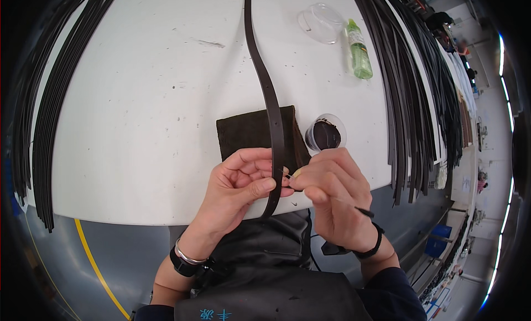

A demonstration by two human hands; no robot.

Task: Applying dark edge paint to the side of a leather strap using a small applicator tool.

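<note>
White worktable point(138, 127): your left hand point(238, 185) pinches the black strap point(272, 106), apparently light and pliable, best held by its edges; your right hand point(338, 180) grips a thin tool point(363, 211).

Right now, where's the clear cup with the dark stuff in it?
In the head view, the clear cup stands on the white table, to the right of the dark cloth and just beyond the right hand.
</note>
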